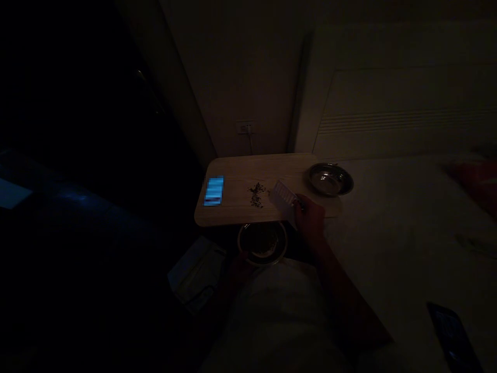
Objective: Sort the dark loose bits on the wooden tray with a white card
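Observation:
The scene is very dark. My right hand reaches over the small wooden table and is closed on a flat white card-like piece with its edge on the tabletop. Just left of the card lies a small heap of dark bits. My left hand is low in shadow, holding a round bowl below the table's near edge; its fingers are hard to make out. The bowl has dark contents.
A phone with a lit blue screen lies at the table's left. A metal bowl sits at the table's right end beside the bed. A dark phone lies on the bed. A wall socket is behind. A pale box is on the floor.

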Demonstrator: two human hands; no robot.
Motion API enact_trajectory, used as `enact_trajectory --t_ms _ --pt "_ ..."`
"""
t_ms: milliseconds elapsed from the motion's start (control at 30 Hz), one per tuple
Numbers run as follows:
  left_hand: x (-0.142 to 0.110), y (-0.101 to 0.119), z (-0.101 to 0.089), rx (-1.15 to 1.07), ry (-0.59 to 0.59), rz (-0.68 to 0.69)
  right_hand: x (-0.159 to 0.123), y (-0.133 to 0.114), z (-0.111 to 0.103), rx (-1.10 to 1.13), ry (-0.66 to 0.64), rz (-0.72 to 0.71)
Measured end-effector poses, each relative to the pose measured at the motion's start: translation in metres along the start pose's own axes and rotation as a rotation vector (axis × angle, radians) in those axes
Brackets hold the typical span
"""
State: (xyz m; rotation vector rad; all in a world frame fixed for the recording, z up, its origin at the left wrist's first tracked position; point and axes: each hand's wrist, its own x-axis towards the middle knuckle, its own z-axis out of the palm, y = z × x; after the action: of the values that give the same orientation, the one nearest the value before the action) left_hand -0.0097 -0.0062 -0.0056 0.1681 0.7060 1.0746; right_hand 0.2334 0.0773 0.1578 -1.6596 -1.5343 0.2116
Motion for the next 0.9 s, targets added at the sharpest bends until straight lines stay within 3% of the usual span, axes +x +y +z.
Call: enact_trajectory --t_ms 167,500,667,900 --pt "0.0 0.002 0.012 0.021 0.044 -0.018 0.012 -0.004 0.01 0.02 0.033 -0.002" --pt "-0.011 -0.001 0.018 0.046 0.082 0.028 0.024 -0.003 0.016 -0.139 0.044 0.044" --pt "-0.012 0.002 0.021 0.046 0.062 0.051 0.023 -0.002 0.02 -0.152 0.026 0.038" --pt "-0.008 0.006 0.022 -0.023 -0.002 -0.026 0.019 -0.004 0.023 -0.111 0.016 0.011"
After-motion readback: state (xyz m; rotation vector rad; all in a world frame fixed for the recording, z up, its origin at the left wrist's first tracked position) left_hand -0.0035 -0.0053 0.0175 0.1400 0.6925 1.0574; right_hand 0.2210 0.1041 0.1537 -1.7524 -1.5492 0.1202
